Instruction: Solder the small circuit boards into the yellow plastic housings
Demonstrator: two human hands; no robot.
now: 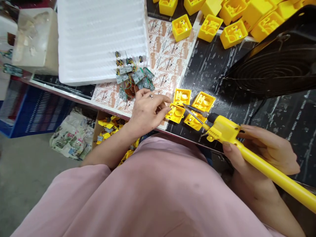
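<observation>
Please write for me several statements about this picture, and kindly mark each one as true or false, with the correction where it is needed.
1. The right hand holds a yellow soldering tool. True.
2. The left hand wears a ring. True.
3. The left hand grips the white ribbed sheet. False: it is at the small open yellow cases.
4. The wired circuit boards lie inside the blue crate. False: they lie at a corner of the white ribbed sheet.
5. The person's top is blue. False: it is pink.
6. Four small open yellow cases are grouped near the left hand. True.
</observation>
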